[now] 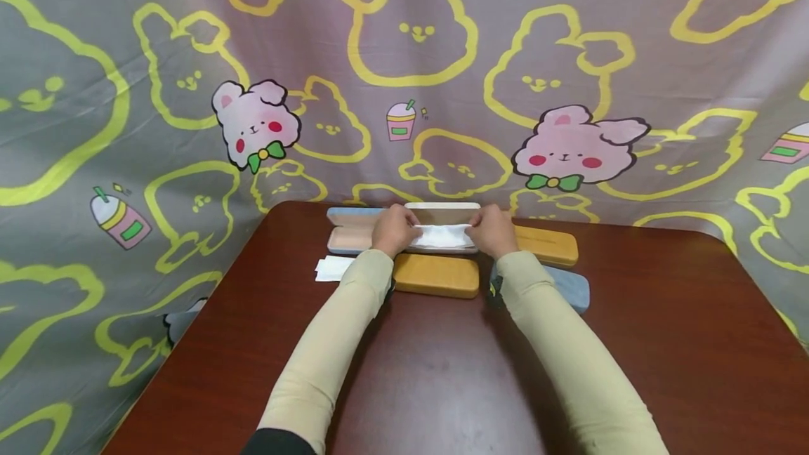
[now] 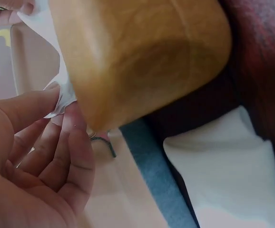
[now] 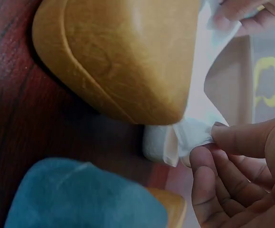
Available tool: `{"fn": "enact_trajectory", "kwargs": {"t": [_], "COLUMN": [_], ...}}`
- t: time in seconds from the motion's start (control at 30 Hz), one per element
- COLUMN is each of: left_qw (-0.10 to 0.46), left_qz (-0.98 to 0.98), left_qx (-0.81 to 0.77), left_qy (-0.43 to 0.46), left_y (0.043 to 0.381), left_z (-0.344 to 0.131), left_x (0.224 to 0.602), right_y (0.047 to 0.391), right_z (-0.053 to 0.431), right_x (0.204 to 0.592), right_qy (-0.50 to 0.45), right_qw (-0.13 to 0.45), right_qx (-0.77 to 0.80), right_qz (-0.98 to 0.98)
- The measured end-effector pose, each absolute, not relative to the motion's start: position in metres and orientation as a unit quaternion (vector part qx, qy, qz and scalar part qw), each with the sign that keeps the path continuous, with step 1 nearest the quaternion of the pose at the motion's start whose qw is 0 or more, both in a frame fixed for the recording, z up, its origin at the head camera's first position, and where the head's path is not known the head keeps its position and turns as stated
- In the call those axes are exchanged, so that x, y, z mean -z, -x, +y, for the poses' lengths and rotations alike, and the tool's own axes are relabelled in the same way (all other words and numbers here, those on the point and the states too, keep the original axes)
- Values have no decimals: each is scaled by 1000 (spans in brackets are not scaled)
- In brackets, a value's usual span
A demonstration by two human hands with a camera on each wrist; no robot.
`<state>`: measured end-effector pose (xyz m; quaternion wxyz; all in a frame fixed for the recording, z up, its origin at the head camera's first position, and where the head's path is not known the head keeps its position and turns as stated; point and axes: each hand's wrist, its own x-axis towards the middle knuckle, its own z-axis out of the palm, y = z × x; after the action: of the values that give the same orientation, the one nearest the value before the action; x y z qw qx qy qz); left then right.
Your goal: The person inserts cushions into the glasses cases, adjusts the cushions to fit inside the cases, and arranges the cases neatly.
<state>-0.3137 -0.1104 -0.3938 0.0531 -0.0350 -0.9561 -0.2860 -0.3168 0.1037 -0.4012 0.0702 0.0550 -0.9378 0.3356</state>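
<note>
Both hands hold a white cloth stretched across an open white glasses case, whose raised lid stands behind it. My left hand pinches the cloth's left end between thumb and fingers, as the left wrist view also shows. At the other end, my right hand pinches the cloth's right corner. Just in front of the cloth lies a closed mustard glasses case. Left of the white one is an open blue glasses case with a pale pinkish lining, partly covered by the left hand.
A folded white cloth lies near the left forearm. Behind the right hand sits another mustard case, with a closed blue case partly hidden by the right forearm. A patterned curtain hangs at the back edge of the brown table.
</note>
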Motion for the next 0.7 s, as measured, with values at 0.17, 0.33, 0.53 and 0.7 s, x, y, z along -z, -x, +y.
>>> {"fn": "enact_trajectory", "kwargs": {"t": [0.17,0.33,0.53,0.7], "left_qw": [48,55,53,26], "left_qz": [-963,-968,-969,-966], "left_qx": [263,243,237,250], "left_qy": [21,23,47,56], "left_y": [321,318,311,310], "left_z": [-107,-107,-114,-120], "left_x": [401,403,399,392], "right_y": [325,328,329,328], "right_z": [96,91,92,100], "right_x": [408,413,406,394], "right_qy": [-43,-51,-100,-121], "right_qw": [56,50,18,11], "right_qx": [-318,-287,-247,-260], "right_qz": [-946,-955,-964,-958]}}
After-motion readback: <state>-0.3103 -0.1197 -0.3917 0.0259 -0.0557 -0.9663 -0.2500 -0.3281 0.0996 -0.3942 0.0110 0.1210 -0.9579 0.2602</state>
